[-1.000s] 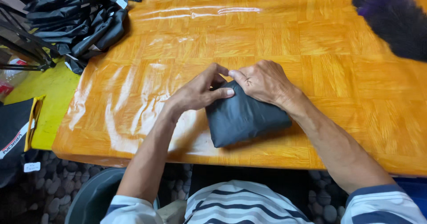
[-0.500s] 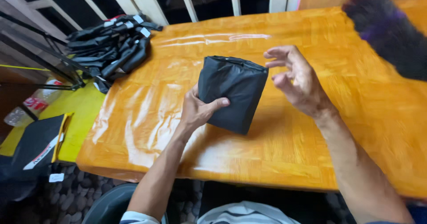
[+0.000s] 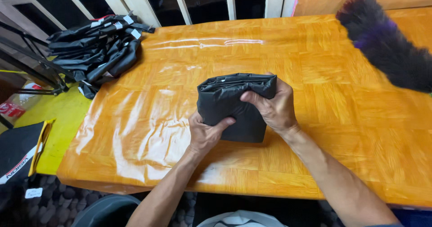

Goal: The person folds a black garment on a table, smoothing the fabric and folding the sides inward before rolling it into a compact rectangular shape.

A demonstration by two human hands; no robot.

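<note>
**Fingers of both hands closed on the folded black bundle**

Half a second ago only my left hand was on the folded black bundle (image 3: 234, 105), while my right hovered open beside it at 3 o'clock. Now my right hand (image 3: 272, 107) has come in and clamped over the bundle's upper right corner, its fingers (image 3: 252, 97) wrapped across the front. My left hand (image 3: 204, 132) has slid down to the lower left corner at 7 o'clock, thumb pressed against the front face. Both sets of fingers are closed and gripping the bundle. The bundle itself has turned from a tilted pose to nearly square, its lower edge resting on the orange tabletop (image 3: 342, 119) near the middle.

At 10 o'clock, on the tabletop's far left corner, lies a heap of similar black folded pieces (image 3: 96, 49), each with a small white tag; one near the top shows a strip of red. At 2 o'clock a dark furry thing with purple tints (image 3: 387, 47) lies on the tabletop. Down at 8 o'clock, off the tabletop, a flat black package with a yellow edge and white lettering (image 3: 20, 152) sits beside a yellow surface (image 3: 54, 114). A small white label (image 3: 33, 192) lies on the floor below it.
</note>
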